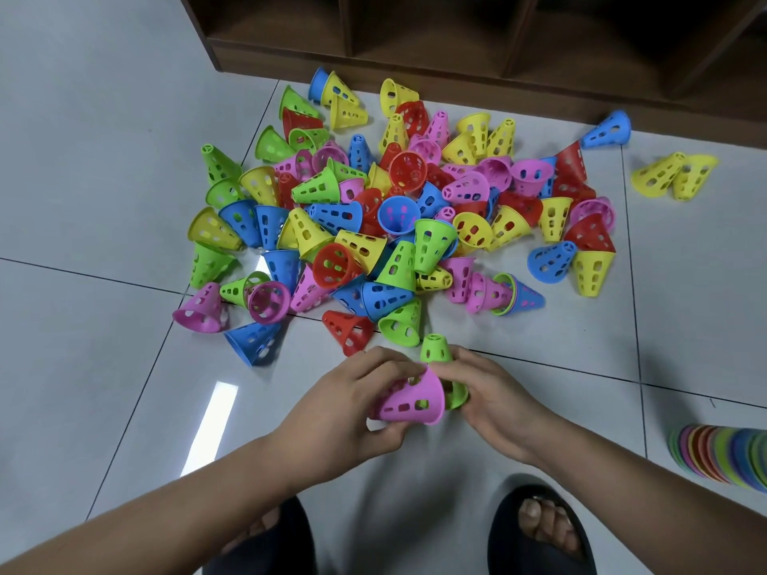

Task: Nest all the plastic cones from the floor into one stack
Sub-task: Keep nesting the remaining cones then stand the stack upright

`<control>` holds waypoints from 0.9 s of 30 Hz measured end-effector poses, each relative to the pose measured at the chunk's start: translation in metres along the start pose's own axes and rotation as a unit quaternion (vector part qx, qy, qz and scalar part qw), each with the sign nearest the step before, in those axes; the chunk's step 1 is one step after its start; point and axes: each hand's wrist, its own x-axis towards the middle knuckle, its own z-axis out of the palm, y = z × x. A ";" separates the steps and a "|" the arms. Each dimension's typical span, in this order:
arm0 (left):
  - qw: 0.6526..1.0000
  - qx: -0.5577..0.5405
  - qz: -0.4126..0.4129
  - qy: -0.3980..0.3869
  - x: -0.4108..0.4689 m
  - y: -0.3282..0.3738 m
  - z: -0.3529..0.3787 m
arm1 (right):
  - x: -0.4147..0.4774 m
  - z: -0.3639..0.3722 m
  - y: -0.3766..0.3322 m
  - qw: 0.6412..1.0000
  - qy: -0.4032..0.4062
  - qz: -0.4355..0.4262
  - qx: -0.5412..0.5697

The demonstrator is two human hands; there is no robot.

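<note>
While both arms reach in from the bottom of the view, we see the left hand [352,404] with its fingers curled round a pink perforated plastic cone [409,398], which lies tilted with its narrow end in the palm and its wide mouth turned toward the other hand. The right hand [496,404] grasps a green perforated plastic cone [436,349] by its lower part, narrow tip pointing away from us. The two cones touch, and green shows through one of the pink cone's holes, though we cannot tell how far one sits in the other. Both are held just above the pale grey tiled floor [103,168], in front of a big loose pile of red, blue, yellow, green and pink cones [373,209] lying on their sides and at all angles. Off to the right of the pile we find a pair of yellow cones [672,176] touching each other, and a single blue cone [608,128] near the foot of a dark brown wooden shelf unit [456,39]. At the right edge a many-coloured nested stack of cones [722,454] lies on the floor. Below the hands, two feet wear dark open-toed slippers [535,533].
</note>
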 end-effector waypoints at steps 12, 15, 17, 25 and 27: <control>0.997 -0.022 -0.059 0.037 -0.004 0.004 0.005 | -0.012 0.010 -0.008 0.920 0.193 -0.200 -0.276; 0.996 -0.019 -0.060 0.063 -0.003 0.009 0.001 | -0.017 0.018 -0.004 0.908 0.183 -0.227 -0.301; 0.995 -0.015 -0.052 0.087 -0.004 0.013 -0.002 | -0.020 0.022 -0.005 0.903 0.187 -0.245 -0.298; 0.994 0.065 -0.072 0.053 -0.008 -0.022 0.009 | -0.018 0.035 0.003 0.897 0.132 -0.252 -0.338; 0.995 0.044 -0.079 0.048 -0.007 -0.032 0.017 | -0.013 0.039 0.008 0.887 0.102 -0.235 -0.384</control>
